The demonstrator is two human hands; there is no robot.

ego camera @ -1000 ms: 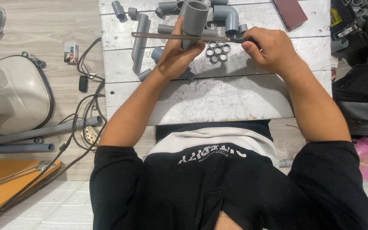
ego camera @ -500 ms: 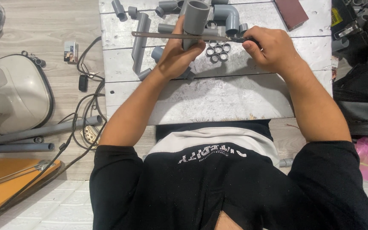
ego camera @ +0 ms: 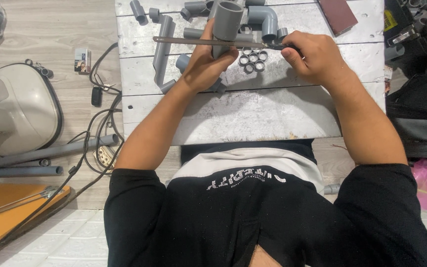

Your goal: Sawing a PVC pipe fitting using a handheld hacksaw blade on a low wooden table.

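My left hand (ego camera: pixel 204 63) grips a thick grey plastic pipe (ego camera: pixel 226 22), held upright over a white plank table (ego camera: pixel 253 113). My right hand (ego camera: pixel 313 57) holds the handle end of a thin saw blade (ego camera: pixel 198 41), which lies level across the pipe's side and reaches out to the left. Several short grey pipe rings (ego camera: pixel 253 59) lie on the table between the two hands.
Grey pipe pieces and an elbow fitting (ego camera: pixel 265 17) lie along the table's far edge, with a long pipe section (ego camera: pixel 161 47) at left and a brown block (ego camera: pixel 338 15) at right. On the floor at left are a white appliance (ego camera: pixel 16 106), black cables (ego camera: pixel 95 143) and long grey pipes (ego camera: pixel 35 155).
The saw blade and my right hand have shifted slightly along the pipe; my left hand keeps its grip on the pipe.
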